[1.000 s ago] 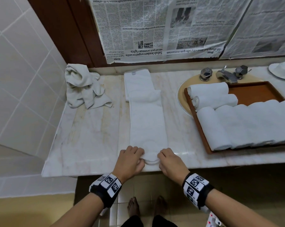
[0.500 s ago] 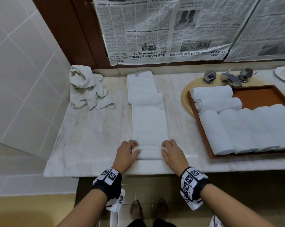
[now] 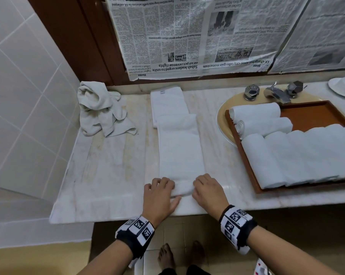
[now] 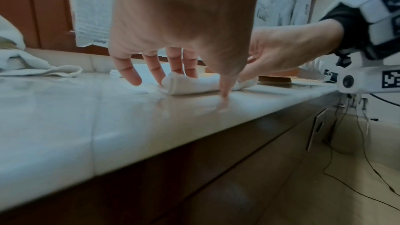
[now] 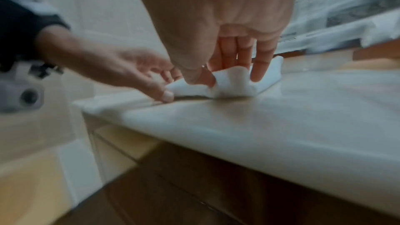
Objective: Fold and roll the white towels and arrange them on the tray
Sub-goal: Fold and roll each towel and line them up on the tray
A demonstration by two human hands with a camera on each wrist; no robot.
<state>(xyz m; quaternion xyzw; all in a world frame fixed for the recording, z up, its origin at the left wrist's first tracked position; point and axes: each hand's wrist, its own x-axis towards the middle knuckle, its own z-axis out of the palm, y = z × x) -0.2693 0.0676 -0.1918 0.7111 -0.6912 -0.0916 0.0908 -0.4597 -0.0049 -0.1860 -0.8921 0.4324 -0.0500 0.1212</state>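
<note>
A long folded white towel [image 3: 180,147] lies lengthwise on the marble counter [image 3: 112,175], its near end wound into a small roll [image 3: 182,188]. My left hand [image 3: 163,187] curls over the roll's left end, thumb on the counter in front of it. In the left wrist view the roll [image 4: 173,88] sits between that hand's [image 4: 192,86] fingers and thumb. My right hand [image 3: 202,187] holds the right end; the right wrist view shows it [image 5: 225,78] pinching the towel [image 5: 233,88]. The brown tray [image 3: 314,116] to the right carries several rolled white towels [image 3: 286,157].
A crumpled white towel [image 3: 100,110] lies at the back left against the tiled wall. The tray rests over a sink with a chrome faucet [image 3: 274,94]. A white hat-like object [image 3: 344,86] is at the far right. Newspaper [image 3: 187,36] covers the wall behind.
Both hands have rolled the towel's near end away from the counter edge, and the roll has grown thicker. The head camera has drawn closer.
</note>
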